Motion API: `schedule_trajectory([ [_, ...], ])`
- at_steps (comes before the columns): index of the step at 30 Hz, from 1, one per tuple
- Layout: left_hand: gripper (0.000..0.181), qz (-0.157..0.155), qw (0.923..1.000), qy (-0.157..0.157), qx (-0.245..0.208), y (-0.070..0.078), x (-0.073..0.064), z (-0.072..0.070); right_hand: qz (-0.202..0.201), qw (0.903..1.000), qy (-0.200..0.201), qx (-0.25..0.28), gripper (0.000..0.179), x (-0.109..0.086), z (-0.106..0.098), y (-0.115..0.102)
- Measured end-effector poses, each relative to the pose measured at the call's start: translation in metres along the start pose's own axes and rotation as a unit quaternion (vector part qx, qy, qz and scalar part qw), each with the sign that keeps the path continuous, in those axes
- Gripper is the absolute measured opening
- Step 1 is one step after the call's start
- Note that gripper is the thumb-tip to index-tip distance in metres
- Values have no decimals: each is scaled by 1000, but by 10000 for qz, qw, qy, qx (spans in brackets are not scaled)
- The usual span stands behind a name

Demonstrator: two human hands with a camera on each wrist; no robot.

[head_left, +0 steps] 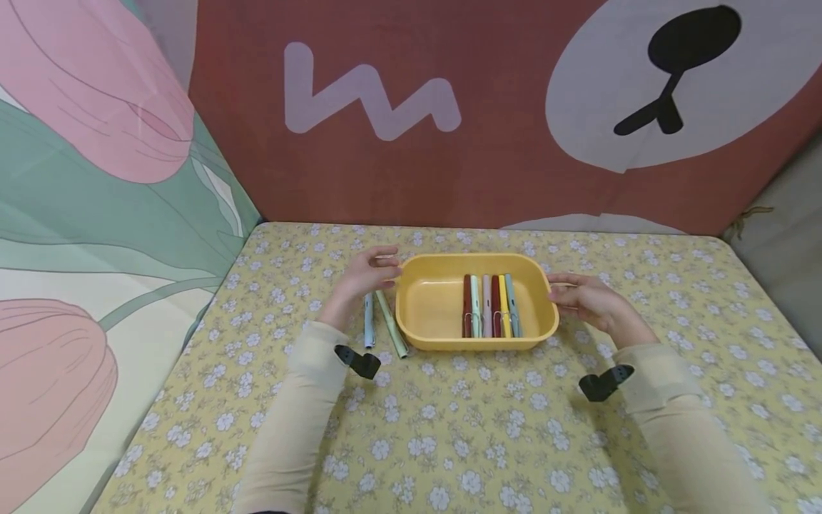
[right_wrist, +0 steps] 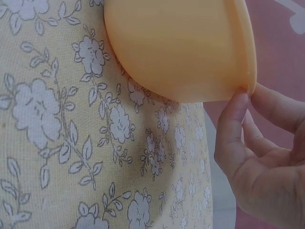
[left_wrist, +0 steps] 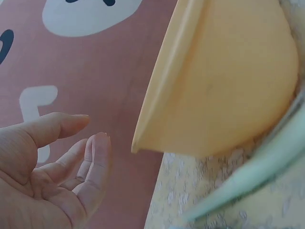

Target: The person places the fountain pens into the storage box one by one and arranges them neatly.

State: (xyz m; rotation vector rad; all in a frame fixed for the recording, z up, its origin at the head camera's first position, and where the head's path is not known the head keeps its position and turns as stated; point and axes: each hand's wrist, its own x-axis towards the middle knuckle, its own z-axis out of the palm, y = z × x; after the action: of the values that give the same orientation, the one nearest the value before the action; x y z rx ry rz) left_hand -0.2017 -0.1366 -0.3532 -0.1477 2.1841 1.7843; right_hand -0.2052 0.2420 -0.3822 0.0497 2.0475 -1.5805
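A yellow plastic basket (head_left: 475, 344) with rounded ends sits in the middle of the table. Inside, toward its right half, several pens (head_left: 486, 307) lie side by side: dark red, mint, lilac, yellow and blue-grey. My right hand (head_left: 591, 300) pinches the rim at the right end between thumb and fingers, as the right wrist view shows. At the left end, my left hand (left_wrist: 62, 176) is beside the basket with fingers loosely bent, a gap between them and the rim. Below that hand lie a light green pen (head_left: 390, 323) and a light blue pen (head_left: 369, 321).
A yellow floral cloth (head_left: 462, 442) covers the table. Behind it stands a brown-red printed backdrop (head_left: 398, 178), and a floral printed sheet (head_left: 154, 207) hangs on the left. A grey cloth (head_left: 786, 235) is at the right side.
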Motion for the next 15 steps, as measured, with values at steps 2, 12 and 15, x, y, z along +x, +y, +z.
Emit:
schedule_trajectory([
  [2, 51, 3, 10000, 6, -34, -3, -1, -4, 9, 10000, 9, 20, 65, 0, 0, 0],
  [12, 52, -160, 9991, 112, 370, -23, -4, -20, -46, 10000, -28, 18, 67, 0, 1, 1],
  [15, 53, -168, 9991, 94, 375, -29, -5, -24, -42, 10000, -31, 13, 66, -1, 0, 1],
])
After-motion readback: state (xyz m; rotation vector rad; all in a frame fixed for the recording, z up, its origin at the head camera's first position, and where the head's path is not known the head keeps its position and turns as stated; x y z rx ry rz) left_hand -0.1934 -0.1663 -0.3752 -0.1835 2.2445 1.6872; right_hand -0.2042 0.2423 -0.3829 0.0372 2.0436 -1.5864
